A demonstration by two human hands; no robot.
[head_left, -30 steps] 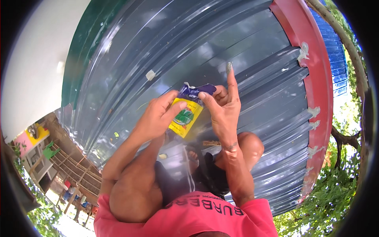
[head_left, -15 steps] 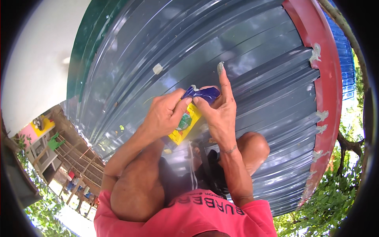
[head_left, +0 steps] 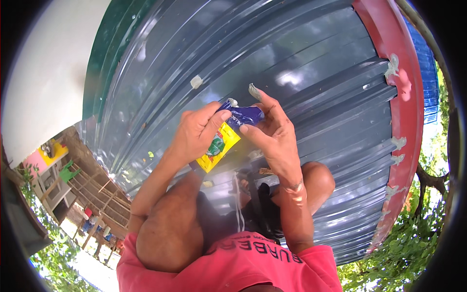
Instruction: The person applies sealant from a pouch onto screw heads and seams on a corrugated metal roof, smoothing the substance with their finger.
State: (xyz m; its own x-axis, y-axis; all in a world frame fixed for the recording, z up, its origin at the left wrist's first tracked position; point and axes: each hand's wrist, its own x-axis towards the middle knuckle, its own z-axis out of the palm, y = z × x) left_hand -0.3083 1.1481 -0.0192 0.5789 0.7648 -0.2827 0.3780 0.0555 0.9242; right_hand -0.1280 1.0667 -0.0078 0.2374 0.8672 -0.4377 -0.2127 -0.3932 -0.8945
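Observation:
A yellow and blue plastic sachet [head_left: 224, 141] is tilted in front of me, with a green picture on its yellow part. My left hand [head_left: 197, 134] grips its left side, thumb on top near the blue end. A grey paste lump shows at the torn-looking upper edge. On the other side, my right hand [head_left: 277, 134] has its thumb at the sachet's edge and some fingers at the blue corner, partly hidden. Its index finger sticks out, the tip coated with grey paste. Beneath both hands lies a dark corrugated metal roof [head_left: 233, 63].
A red roof edge trim [head_left: 384, 34] with grey paste patches runs along the right. A pale lump [head_left: 196, 82] lies on the sheets ahead. Green trim [head_left: 104, 63] and a white wall [head_left: 53, 82] border the left. Tree branches [head_left: 430, 177] stand right; ground lies below, lower left.
The sachet has shifted slightly left and tilted, showing more of its blue end. My right thumb has slid to its edge, and my pasted index finger has bent to the left.

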